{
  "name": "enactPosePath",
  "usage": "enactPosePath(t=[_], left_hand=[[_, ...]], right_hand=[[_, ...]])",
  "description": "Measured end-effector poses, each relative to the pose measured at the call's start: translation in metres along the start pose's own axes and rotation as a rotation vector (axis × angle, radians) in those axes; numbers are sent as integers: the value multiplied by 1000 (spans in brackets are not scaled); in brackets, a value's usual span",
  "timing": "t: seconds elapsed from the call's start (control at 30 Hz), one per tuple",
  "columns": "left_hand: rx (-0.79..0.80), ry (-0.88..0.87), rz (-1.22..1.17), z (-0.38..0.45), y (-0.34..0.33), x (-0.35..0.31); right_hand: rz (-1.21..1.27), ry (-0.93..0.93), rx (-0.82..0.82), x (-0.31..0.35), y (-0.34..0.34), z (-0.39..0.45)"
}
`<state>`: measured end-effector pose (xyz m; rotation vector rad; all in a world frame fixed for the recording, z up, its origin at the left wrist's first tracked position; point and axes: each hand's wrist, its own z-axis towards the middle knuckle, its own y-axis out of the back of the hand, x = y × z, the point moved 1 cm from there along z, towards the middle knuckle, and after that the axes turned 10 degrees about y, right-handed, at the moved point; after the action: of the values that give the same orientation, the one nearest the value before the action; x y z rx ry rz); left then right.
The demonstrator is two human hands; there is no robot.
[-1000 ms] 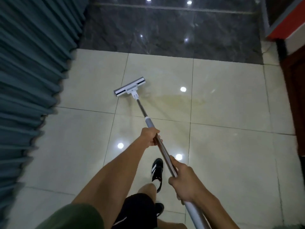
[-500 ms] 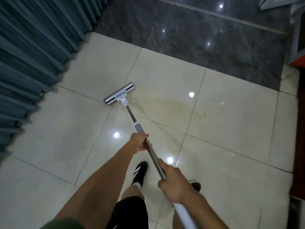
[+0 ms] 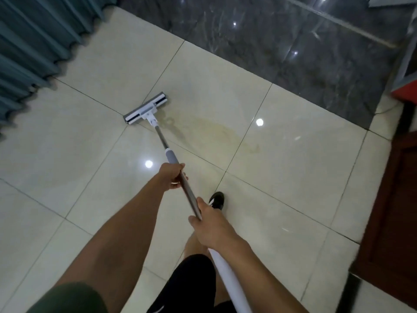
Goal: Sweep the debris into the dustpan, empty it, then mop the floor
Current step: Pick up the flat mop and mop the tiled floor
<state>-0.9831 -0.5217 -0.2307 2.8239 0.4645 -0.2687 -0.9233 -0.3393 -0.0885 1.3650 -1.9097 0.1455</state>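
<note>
Mop head [image 3: 146, 108] lay flat on the cream tile floor [image 3: 293, 154], set slantwise across a grout line just left of a yellowish stain [image 3: 222, 129], which was probably what the stroke was meant to reach. Its handle [image 3: 178, 175] ran back and down toward the person at a low angle, a slant that likely let the pad sit flush against the tiles. The left hand [image 3: 170, 177] gripped the shaft just below the grey collar, fingers curled round it, placed forward to steer and press. The right hand [image 3: 211, 224] held the shaft nearer the body, also wrapped tight, serving as the pushing end. One black shoe [image 3: 217, 199] stood just right of the handle, clear of the mop's path. Teal curtains [image 3: 33, 41] hung at the left, dark polished tiles [image 3: 270, 41] began beyond the cream ones, and a brown wooden door [image 3: 394, 211] stood at the right. No dustpan or debris was visible, so the mopping step seemed underway.
</note>
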Motion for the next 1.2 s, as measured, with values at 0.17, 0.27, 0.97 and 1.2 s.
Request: enactPosePath(t=[0.17,0.27,0.97,1.2], left_hand=[[10,23,-56,-1,-37,-25],[22,37,-91,-2,-59,-38],[55,139,85,-71,-285,7],[58,126,89,-127,-437,103]], right_hand=[[-60,19,54,-24,55,17],[-80,17,105,-39,87,28],[-358,-33,130,-211,195,-86],[-355,-111,119,-342,236,-204]])
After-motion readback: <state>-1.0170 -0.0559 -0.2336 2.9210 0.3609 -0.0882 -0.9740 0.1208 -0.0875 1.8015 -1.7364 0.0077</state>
